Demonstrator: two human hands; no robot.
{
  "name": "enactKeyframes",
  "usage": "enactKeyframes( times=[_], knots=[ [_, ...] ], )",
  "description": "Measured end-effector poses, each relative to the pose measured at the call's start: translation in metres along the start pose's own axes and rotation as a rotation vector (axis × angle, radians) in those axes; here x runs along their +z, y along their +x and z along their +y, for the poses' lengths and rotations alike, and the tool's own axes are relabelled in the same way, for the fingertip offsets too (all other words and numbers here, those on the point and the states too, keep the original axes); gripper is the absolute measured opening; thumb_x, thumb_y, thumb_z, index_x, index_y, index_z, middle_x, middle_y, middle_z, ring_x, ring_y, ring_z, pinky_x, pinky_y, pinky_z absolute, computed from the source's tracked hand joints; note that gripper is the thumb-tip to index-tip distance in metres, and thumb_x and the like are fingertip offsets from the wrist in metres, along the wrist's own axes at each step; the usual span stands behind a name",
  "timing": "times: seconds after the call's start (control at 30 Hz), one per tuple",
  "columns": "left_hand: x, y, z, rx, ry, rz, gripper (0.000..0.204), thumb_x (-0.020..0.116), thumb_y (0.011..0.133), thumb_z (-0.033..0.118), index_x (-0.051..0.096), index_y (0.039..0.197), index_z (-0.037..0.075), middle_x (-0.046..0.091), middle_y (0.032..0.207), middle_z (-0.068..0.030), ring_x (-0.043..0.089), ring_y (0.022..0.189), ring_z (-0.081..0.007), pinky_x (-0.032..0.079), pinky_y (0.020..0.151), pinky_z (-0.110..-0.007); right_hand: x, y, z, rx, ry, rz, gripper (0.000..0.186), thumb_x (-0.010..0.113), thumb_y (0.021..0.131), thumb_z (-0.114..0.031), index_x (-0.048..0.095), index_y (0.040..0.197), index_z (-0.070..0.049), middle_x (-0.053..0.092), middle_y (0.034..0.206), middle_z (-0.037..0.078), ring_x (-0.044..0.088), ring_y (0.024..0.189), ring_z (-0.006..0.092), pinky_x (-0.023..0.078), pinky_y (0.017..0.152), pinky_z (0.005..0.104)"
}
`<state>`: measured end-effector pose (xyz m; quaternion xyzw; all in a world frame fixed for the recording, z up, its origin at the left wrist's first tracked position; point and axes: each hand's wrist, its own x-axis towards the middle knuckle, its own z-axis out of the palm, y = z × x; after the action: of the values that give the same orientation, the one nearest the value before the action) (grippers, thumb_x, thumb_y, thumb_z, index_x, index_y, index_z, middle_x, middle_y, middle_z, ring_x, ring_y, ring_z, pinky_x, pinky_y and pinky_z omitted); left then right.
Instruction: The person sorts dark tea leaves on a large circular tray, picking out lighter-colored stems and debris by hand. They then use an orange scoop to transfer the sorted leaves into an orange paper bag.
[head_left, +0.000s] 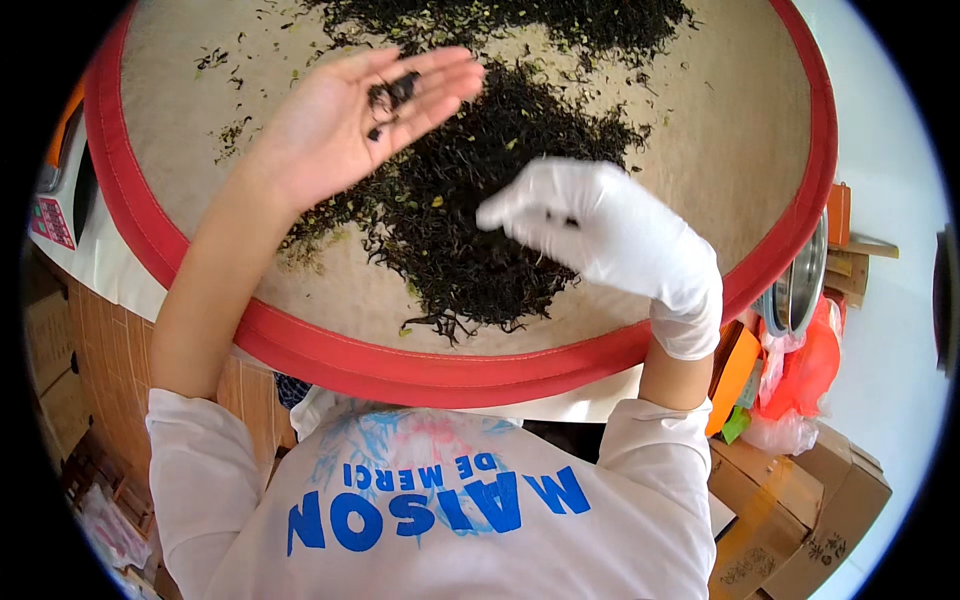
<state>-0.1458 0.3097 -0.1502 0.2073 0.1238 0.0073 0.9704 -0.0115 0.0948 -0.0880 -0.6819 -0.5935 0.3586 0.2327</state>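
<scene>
From the head view, the only one I have, I read the right hand (600, 220), in a white glove, as the nearer one to the pile (455, 250): its fingertips hang right over the dark leaves, with the leaves running left of it, some beyond it and a thick part on the near side. The glove's fingers are bent in and drawn together at the tips; I cannot tell whether a leaf is caught between them, since the hand is a little blurred. The pile's long axis runs roughly away from the body, across the line of those fingertips, so from this hand I judge that a short reach down and to the left matters most; how high the tips are above the leaves, I can't make out. The left hand (345, 130) is bare, palm up and spread flat, fingers pointing right, with a few dark bits (395, 92) lying loose on it, not gripped. From it, the pile lies to the right and nearer the body, and I judge the palm within easy reach of the glove. Beyond both hands is a second heap (600, 25); the tray's red rim (430, 372) curves on their near side.
</scene>
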Motion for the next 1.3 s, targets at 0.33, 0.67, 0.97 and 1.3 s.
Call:
enactKeyframes(
  times=[0.33,0.67,0.97,1.3],
  knots=[
    [-0.018,-0.004,0.021,0.063,-0.119,-0.051,0.043,0.029,0.104,0.014,0.034,0.140,-0.009,0.047,0.139,-0.0182,0.050,0.127,-0.0261,0.048,0.105,-0.036,-0.034,-0.007,0.019,0.189,-0.263,0.489,0.023,0.063,0.086,-0.010,0.069,0.109,-0.008,0.067,0.098,0.017,0.065,0.089,0.0286,0.050,0.082,0.0344],
    [-0.020,-0.004,0.025,0.115,-0.074,0.043,0.040,0.031,0.105,0.014,0.039,0.138,-0.006,0.055,0.129,-0.0139,0.059,0.111,-0.0227,0.053,0.094,-0.032,0.032,0.023,0.017,-0.004,-0.632,0.183,0.127,0.084,0.052,-0.060,0.023,0.151,-0.010,0.032,0.148,0.025,0.031,0.137,0.0449,0.024,0.113,0.0556],
    [-0.031,-0.005,0.031,0.094,-0.076,-0.022,0.040,0.033,0.105,0.014,0.040,0.139,-0.005,0.057,0.123,-0.0112,0.059,0.109,-0.0205,0.053,0.093,-0.031,0.019,0.059,0.046,-0.136,-0.582,0.452,0.034,0.065,0.085,-0.037,0.068,0.107,-0.011,0.065,0.109,0.012,0.059,0.107,0.0320,0.045,0.092,0.0447],
    [-0.028,-0.007,0.033,0.110,-0.102,-0.032,0.040,0.037,0.104,0.013,0.041,0.140,-0.002,0.057,0.111,-0.0099,0.059,0.104,-0.0174,0.053,0.088,-0.028,-0.023,0.016,0.006,0.007,0.128,0.136,0.013,0.060,0.090,-0.008,0.071,0.097,-0.007,0.069,0.091,0.008,0.066,0.086,0.0176,0.050,0.080,0.0272]
  ],
)
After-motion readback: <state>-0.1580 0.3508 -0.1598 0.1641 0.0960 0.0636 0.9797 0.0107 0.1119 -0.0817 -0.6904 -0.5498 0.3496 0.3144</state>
